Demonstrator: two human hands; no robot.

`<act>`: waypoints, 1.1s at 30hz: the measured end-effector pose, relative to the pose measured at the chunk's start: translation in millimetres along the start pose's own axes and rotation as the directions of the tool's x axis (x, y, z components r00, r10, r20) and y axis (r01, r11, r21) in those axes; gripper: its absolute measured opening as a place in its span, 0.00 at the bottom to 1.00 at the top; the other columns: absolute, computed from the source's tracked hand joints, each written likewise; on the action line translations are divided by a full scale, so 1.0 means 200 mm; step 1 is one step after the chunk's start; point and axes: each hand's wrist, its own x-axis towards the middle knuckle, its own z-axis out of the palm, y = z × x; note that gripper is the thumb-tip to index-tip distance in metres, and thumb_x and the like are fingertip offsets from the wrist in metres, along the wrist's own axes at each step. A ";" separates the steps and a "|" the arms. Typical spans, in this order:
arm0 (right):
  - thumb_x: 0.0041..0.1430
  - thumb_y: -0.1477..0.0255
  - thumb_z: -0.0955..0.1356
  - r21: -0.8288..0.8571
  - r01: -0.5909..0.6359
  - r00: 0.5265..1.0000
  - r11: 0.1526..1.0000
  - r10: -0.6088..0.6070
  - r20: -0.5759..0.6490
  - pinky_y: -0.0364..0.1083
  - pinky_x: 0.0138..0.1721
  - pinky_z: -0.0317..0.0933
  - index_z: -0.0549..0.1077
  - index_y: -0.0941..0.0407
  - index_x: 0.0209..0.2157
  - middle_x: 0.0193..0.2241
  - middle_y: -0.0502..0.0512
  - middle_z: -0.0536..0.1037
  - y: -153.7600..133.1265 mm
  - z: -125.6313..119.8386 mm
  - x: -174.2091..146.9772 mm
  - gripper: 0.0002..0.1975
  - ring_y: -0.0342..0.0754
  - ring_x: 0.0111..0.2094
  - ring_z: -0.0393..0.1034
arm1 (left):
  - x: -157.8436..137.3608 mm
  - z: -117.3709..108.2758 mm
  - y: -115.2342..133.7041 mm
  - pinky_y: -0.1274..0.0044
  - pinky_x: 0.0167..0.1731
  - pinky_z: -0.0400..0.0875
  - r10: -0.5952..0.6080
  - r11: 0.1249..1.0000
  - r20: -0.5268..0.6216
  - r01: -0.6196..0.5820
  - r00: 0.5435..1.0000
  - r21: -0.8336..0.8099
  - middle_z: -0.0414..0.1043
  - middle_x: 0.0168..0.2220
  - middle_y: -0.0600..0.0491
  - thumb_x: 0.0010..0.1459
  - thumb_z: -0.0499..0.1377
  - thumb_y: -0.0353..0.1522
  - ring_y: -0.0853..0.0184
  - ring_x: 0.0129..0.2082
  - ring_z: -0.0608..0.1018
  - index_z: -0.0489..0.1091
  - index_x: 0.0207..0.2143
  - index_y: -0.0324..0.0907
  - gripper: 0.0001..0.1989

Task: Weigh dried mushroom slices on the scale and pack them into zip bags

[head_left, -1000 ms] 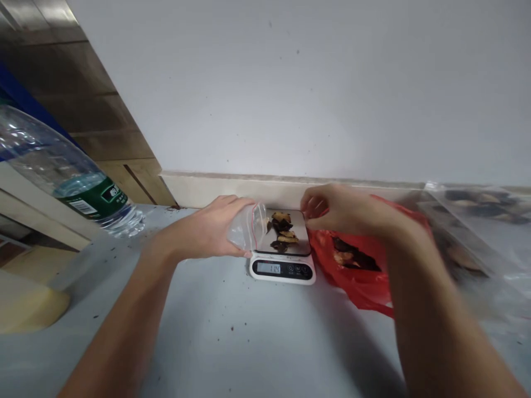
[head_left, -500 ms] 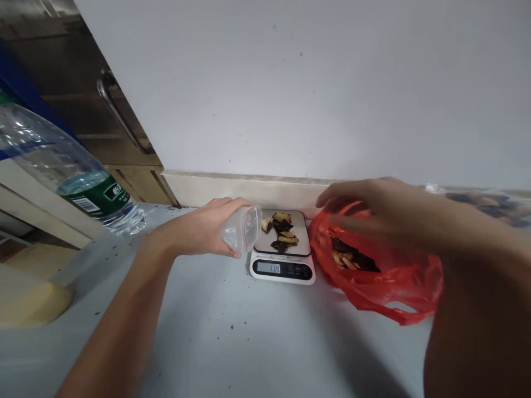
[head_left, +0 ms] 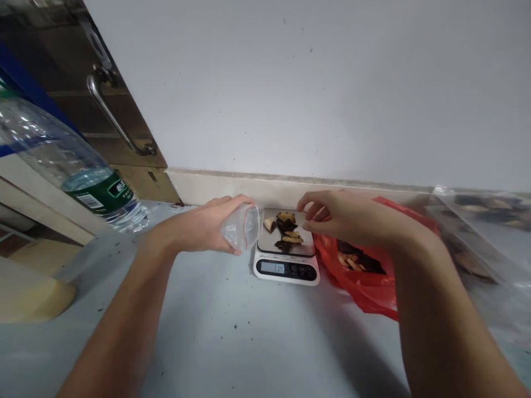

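My left hand (head_left: pixel 207 225) is closed around a small clear zip-lock bag (head_left: pixel 243 226) with a red line at its mouth. The bag's mouth gapes toward a white digital kitchen scale (head_left: pixel 286 270), whose display seems to read 11.4. On the scale's plate lie several dried dark-and-tan slices (head_left: pixel 288 235), perhaps mushroom. My right hand (head_left: pixel 332 216) hovers over the plate's right edge, fingers curved and apart, with nothing visible between them. Beneath and beside this hand, an open red plastic bag (head_left: pixel 373 293) contains more of the dark and tan pieces (head_left: pixel 359 260).
A large water bottle (head_left: pixel 95 188) with a green label stands at the left. Nearer lies a pale yellowish object (head_left: pixel 45 301), cut by the frame edge. Clear bags of dried slices (head_left: pixel 477 260) rest at the right. Behind the table rises a white wall (head_left: pixel 311 99).
My right hand has moved left from over the red bag to the scale's plate. The left hand still holds the zip-lock bag in place. The display looks the same.
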 end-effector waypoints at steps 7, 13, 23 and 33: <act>0.51 0.71 0.74 0.072 -0.081 0.995 0.994 0.076 0.068 0.51 0.45 0.72 0.71 0.50 0.59 0.47 0.57 0.83 0.03 0.02 0.03 0.32 0.56 0.45 0.79 | 0.00 0.00 0.00 0.66 0.58 0.66 -0.036 0.999 0.026 0.036 0.999 0.005 0.63 0.67 0.48 0.50 0.67 0.43 0.51 0.64 0.68 0.55 0.68 0.54 0.44; 0.57 0.71 0.72 0.015 -0.095 0.992 0.995 0.093 0.084 0.52 0.51 0.69 0.67 0.52 0.65 0.51 0.61 0.82 0.03 0.03 0.04 0.34 0.57 0.49 0.78 | 0.00 0.00 0.00 0.67 0.57 0.67 -0.007 1.000 0.023 0.006 1.000 0.014 0.66 0.66 0.49 0.51 0.66 0.42 0.51 0.64 0.70 0.57 0.67 0.54 0.42; 0.59 0.77 0.68 -0.004 -0.063 0.998 0.998 0.063 0.013 0.45 0.40 0.68 0.79 0.54 0.44 0.38 0.55 0.85 0.00 0.03 0.06 0.13 0.51 0.40 0.80 | 0.01 -0.01 0.02 0.68 0.56 0.66 -0.017 1.000 0.055 0.016 0.998 0.013 0.68 0.63 0.50 0.51 0.64 0.42 0.52 0.61 0.71 0.58 0.66 0.51 0.40; 0.50 0.78 0.68 -0.038 0.047 0.998 0.998 -0.045 0.037 0.44 0.27 0.57 0.77 0.55 0.29 0.25 0.48 0.77 0.02 0.12 0.15 0.07 0.44 0.26 0.68 | 0.00 0.00 0.03 0.68 0.55 0.67 -0.053 0.999 0.075 0.053 0.996 0.004 0.68 0.62 0.50 0.51 0.64 0.42 0.52 0.60 0.71 0.58 0.66 0.52 0.40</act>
